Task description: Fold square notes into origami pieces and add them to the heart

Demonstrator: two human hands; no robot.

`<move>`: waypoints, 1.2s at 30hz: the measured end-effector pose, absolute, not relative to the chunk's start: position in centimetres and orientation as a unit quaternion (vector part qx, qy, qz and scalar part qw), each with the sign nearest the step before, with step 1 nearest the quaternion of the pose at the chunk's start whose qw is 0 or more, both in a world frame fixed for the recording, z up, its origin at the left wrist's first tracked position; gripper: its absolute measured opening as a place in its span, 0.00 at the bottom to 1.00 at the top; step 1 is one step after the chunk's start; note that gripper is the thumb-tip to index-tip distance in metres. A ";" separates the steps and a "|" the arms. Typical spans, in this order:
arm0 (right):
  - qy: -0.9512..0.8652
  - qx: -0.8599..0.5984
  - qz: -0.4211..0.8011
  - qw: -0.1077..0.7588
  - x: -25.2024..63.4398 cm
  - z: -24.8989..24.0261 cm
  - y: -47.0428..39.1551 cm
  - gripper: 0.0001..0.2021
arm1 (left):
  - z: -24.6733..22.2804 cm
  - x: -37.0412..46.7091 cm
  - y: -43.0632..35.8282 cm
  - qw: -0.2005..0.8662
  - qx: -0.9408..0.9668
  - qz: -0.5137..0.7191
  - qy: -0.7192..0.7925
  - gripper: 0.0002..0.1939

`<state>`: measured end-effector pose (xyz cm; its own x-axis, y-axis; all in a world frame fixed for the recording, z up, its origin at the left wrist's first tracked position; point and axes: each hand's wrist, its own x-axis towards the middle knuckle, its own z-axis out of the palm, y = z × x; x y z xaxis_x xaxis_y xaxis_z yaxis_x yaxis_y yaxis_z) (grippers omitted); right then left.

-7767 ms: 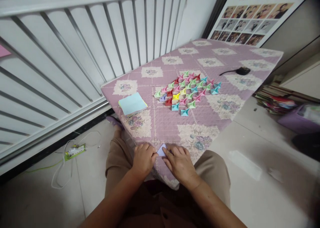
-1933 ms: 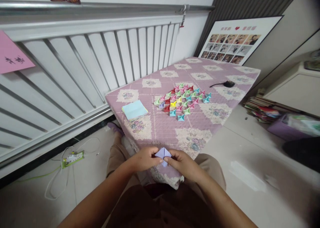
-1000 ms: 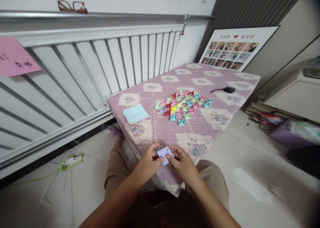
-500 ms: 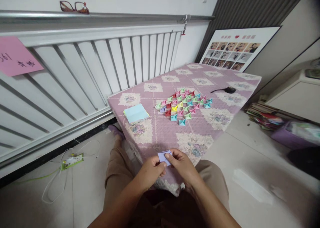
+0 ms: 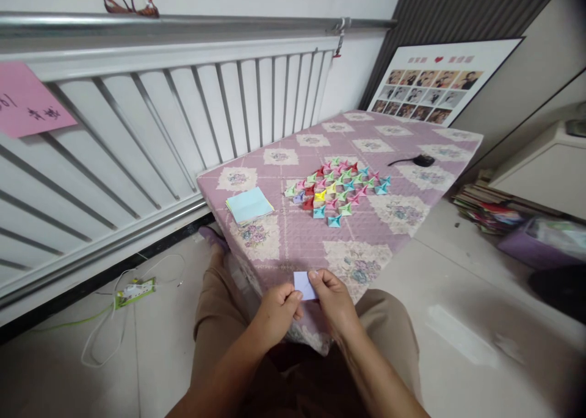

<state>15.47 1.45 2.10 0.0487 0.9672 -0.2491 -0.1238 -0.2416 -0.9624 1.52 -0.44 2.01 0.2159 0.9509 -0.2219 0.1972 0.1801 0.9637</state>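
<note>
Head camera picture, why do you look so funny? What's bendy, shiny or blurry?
Head view: the white ribbed radiator leans and fans out, probably wide-lens distortion; the round grey metal pipe has a bright glint at its left end; the lilac paper square looks slightly soft; the picture's lower corners are dim.

Dark top (image 5: pixel 297 390), tan trousers (image 5: pixel 392 326), purple shoe (image 5: pixel 213 237)

Pink paper (image 5: pixel 34 100) on white radiator (image 5: pixel 176 110): handwritten "61" at left edge, darker handwritten characters lower right, illegible; photo board (image 5: pixel 489 61): red heart (image 5: pixel 438 59) between two groups of reddish characters, too blurred to read.
</note>
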 end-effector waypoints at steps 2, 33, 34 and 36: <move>-0.375 -0.540 0.591 0.468 15.3 1.5 1.5 0.21 | 1.5 1.4 -0.4 0.563 0.541 0.322 0.535 0.12; -0.787 -0.556 0.105 0.244 19.2 -2.0 3.3 0.08 | 0.7 0.5 4.9 0.309 0.770 0.119 0.545 0.08; -0.789 -0.556 0.103 0.242 19.1 -2.0 3.4 0.08 | 0.6 0.5 5.0 0.307 0.773 0.117 0.543 0.09; -0.791 -0.553 0.106 0.241 19.1 -1.9 3.4 0.07 | 0.5 0.4 5.1 0.299 0.778 0.115 0.540 0.09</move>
<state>19.11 3.43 -1.85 -0.2727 0.9252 0.2640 0.8230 0.3665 -0.4341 0.41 5.09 0.47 0.3905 0.9092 -0.1445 0.7722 -0.2380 0.5892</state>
